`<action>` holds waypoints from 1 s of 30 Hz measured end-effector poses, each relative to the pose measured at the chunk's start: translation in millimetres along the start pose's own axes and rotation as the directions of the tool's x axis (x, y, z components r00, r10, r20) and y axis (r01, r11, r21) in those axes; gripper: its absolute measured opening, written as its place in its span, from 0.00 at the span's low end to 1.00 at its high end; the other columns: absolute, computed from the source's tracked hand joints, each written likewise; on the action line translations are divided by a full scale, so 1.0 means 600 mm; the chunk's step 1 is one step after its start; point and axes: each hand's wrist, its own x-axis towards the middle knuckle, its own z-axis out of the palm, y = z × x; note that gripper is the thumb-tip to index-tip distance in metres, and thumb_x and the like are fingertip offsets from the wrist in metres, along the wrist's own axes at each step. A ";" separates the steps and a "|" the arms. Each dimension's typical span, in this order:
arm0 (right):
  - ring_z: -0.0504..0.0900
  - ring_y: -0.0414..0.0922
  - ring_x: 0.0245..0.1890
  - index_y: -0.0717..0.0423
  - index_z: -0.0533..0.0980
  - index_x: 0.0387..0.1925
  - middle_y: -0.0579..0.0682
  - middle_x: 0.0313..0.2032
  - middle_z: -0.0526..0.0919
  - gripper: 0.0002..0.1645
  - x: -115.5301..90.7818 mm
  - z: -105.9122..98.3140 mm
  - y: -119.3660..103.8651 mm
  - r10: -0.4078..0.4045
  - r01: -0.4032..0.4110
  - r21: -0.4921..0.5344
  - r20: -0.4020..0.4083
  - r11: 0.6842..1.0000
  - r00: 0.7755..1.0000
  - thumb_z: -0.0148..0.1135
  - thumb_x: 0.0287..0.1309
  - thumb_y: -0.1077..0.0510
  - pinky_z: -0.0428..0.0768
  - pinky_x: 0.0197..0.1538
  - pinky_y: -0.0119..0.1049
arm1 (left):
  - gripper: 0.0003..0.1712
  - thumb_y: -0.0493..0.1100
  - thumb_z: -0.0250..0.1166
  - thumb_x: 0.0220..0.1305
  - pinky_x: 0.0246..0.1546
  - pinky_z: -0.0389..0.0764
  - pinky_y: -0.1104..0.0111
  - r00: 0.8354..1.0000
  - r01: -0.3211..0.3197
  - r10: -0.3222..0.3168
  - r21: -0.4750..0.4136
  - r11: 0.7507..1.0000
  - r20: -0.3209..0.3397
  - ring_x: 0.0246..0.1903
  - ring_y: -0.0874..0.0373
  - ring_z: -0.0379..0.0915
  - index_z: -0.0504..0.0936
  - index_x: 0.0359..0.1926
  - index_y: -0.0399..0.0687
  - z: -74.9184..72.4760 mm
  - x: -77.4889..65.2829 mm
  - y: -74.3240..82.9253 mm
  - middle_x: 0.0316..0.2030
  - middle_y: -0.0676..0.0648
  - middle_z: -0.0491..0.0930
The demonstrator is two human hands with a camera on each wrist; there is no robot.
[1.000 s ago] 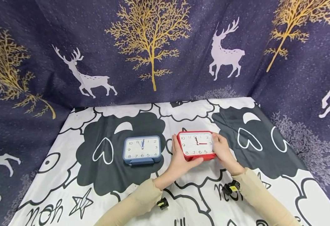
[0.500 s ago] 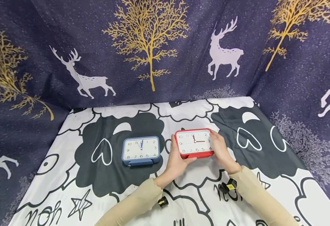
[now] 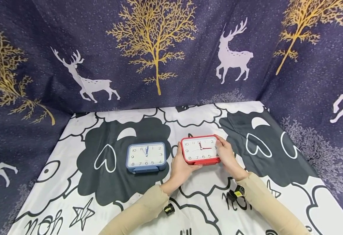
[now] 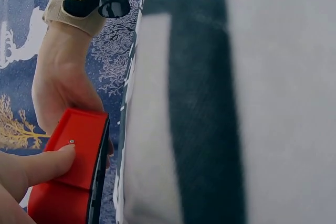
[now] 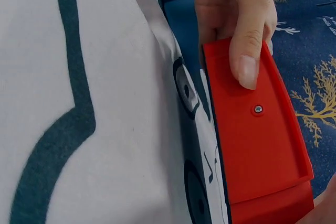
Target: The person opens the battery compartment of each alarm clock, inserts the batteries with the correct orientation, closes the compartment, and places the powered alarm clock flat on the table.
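A red alarm clock [image 3: 200,150] with a white dial faces up toward the head camera, between both hands. My left hand [image 3: 181,167] grips its left end, the thumb along the lower front edge. My right hand [image 3: 228,157] holds the right end, its fingers at the upper right corner. In the left wrist view, the left thumb [image 4: 50,165] presses on the red casing [image 4: 86,129] beside a small screw. That thumb also shows in the right wrist view on the red side [image 5: 257,145]. Whether the clock touches the cloth I cannot tell.
To the left of the red clock, a blue alarm clock [image 3: 146,156] rests on the patterned black and white cloth [image 3: 201,181]. Behind stands a dark blue curtain [image 3: 186,88] with deer and golden trees. Each wrist carries a small black camera [image 3: 169,209].
Both hands and the red clock have shifted slightly left, toward the blue clock. The red clock rose a little in the view, then came slightly down. Both hands keep their hold.
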 end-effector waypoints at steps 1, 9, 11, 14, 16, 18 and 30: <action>0.60 0.53 0.66 0.61 0.55 0.73 0.64 0.69 0.61 0.29 0.000 0.001 0.000 -0.002 0.002 -0.006 0.002 1.000 1.000 0.34 0.74 0.59 0.55 0.71 0.47 | 0.69 0.49 0.83 0.35 0.54 0.75 0.50 1.000 0.005 -0.005 0.012 1.000 -0.004 0.55 0.41 0.75 0.51 0.74 0.37 0.000 0.000 -0.001 0.59 0.37 0.76; 0.62 0.52 0.65 0.61 0.56 0.73 0.64 0.69 0.62 0.29 0.002 0.007 0.001 -0.012 0.012 -0.012 0.006 1.000 1.000 0.35 0.74 0.60 0.57 0.70 0.46 | 0.67 0.49 0.84 0.34 0.49 0.77 0.51 1.000 0.018 -0.018 0.053 0.998 -0.008 0.50 0.42 0.78 0.54 0.73 0.42 0.002 0.004 -0.005 0.53 0.40 0.79; 0.62 0.52 0.65 0.61 0.56 0.73 0.63 0.69 0.62 0.28 0.003 0.007 0.001 -0.018 0.018 -0.014 0.001 1.000 1.000 0.35 0.74 0.60 0.56 0.70 0.46 | 0.67 0.48 0.84 0.34 0.49 0.77 0.51 1.000 0.020 -0.020 0.048 0.999 -0.004 0.50 0.43 0.78 0.53 0.73 0.42 0.002 0.005 -0.006 0.54 0.40 0.79; 0.62 0.51 0.66 0.61 0.57 0.72 0.62 0.69 0.63 0.28 0.004 0.007 0.000 -0.023 0.023 -0.021 -0.010 1.000 1.000 0.35 0.75 0.60 0.56 0.70 0.47 | 0.67 0.48 0.84 0.34 0.48 0.77 0.51 1.000 0.018 -0.018 0.042 0.999 -0.003 0.49 0.42 0.78 0.54 0.73 0.42 0.003 0.006 -0.005 0.54 0.41 0.79; 0.62 0.51 0.66 0.60 0.57 0.72 0.62 0.69 0.63 0.28 0.005 0.007 -0.001 -0.026 0.026 -0.024 -0.016 0.999 1.000 0.35 0.75 0.60 0.57 0.70 0.47 | 0.66 0.48 0.84 0.34 0.47 0.77 0.51 1.000 0.020 -0.020 0.042 0.999 -0.003 0.49 0.42 0.78 0.54 0.72 0.44 0.004 0.007 -0.004 0.54 0.41 0.79; 0.62 0.51 0.65 0.60 0.58 0.72 0.62 0.69 0.63 0.28 0.005 0.007 -0.001 -0.029 0.028 -0.028 -0.020 0.999 0.999 0.35 0.74 0.60 0.57 0.70 0.47 | 0.65 0.48 0.84 0.34 0.47 0.77 0.51 1.000 0.024 -0.024 0.045 0.999 -0.006 0.49 0.42 0.78 0.55 0.72 0.46 0.005 0.008 -0.003 0.54 0.42 0.79; 0.64 0.52 0.62 0.60 0.59 0.72 0.63 0.68 0.65 0.28 0.012 0.011 0.002 -0.038 0.037 -0.020 -0.035 0.999 0.999 0.36 0.74 0.60 0.59 0.67 0.46 | 0.67 0.47 0.84 0.35 0.51 0.76 0.49 0.999 0.035 -0.035 0.040 0.999 -0.009 0.52 0.42 0.77 0.53 0.73 0.43 0.006 0.014 -0.004 0.57 0.40 0.77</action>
